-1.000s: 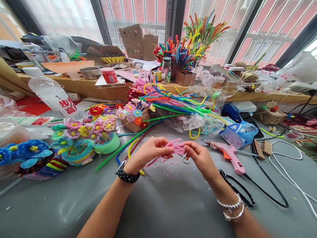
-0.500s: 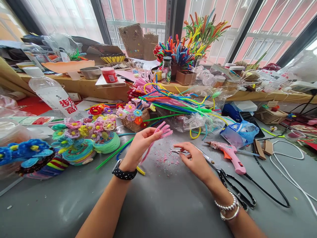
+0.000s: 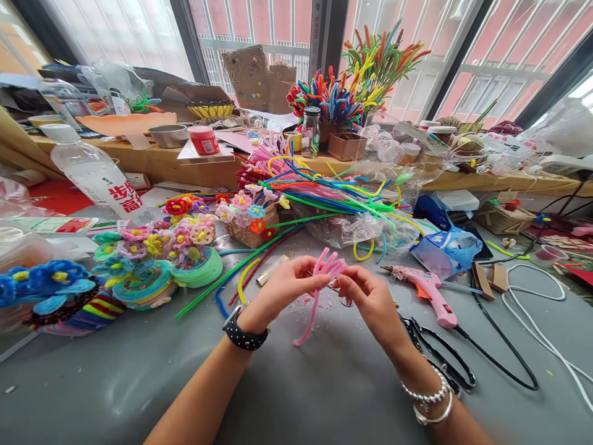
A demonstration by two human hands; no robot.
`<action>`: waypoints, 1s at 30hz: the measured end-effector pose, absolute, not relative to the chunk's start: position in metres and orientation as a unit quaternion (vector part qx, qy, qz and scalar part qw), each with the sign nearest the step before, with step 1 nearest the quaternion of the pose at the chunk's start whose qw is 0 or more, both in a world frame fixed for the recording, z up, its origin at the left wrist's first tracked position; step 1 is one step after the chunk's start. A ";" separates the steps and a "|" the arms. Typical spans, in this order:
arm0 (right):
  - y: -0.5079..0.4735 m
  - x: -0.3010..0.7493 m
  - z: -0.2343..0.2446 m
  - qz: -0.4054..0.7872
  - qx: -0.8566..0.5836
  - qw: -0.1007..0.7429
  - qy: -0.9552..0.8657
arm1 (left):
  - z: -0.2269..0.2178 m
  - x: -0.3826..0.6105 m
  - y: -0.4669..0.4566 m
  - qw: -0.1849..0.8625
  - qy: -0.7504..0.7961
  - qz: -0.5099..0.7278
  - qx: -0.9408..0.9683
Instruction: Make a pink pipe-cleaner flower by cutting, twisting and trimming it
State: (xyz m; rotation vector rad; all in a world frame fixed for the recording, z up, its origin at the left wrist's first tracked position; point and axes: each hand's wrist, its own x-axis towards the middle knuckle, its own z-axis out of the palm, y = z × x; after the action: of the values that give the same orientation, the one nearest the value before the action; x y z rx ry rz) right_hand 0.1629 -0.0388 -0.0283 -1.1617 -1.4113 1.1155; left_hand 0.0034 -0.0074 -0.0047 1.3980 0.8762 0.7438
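Together, left hand [image 3: 282, 290] and right hand [image 3: 368, 300] (fingertips close) pinching pink pipe cleaners [image 3: 324, 272].

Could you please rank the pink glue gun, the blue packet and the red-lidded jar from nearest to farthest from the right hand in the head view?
From the right hand:
1. Pink glue gun, just to its right on the table.
2. Blue packet, farther back right.
3. Red-lidded jar, on the far shelf, left.

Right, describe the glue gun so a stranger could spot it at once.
Start at the grey table and go just right of the right hand. The glue gun lies there on its side beside the black scissors. It is the only pink pistol-shaped tool, with an orange trigger and a black cord.
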 end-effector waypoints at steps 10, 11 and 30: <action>-0.040 0.162 -0.028 0.471 -0.482 0.488 -0.554 | -0.005 0.007 -0.011 0.653 0.354 0.269 0.613; -0.040 0.162 -0.028 0.482 -0.474 0.491 -0.550 | -0.005 0.007 -0.011 0.657 0.349 0.272 0.610; -0.043 0.160 -0.028 0.512 -0.445 0.526 -0.513 | -0.004 0.009 -0.012 0.616 0.432 0.467 0.464</action>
State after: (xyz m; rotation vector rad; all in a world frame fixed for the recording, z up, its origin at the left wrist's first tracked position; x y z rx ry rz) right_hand 0.1602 -0.0429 -0.0279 -1.0650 -1.2265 1.2233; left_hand 0.0093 -0.0116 -0.0040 1.0693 0.9953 1.0761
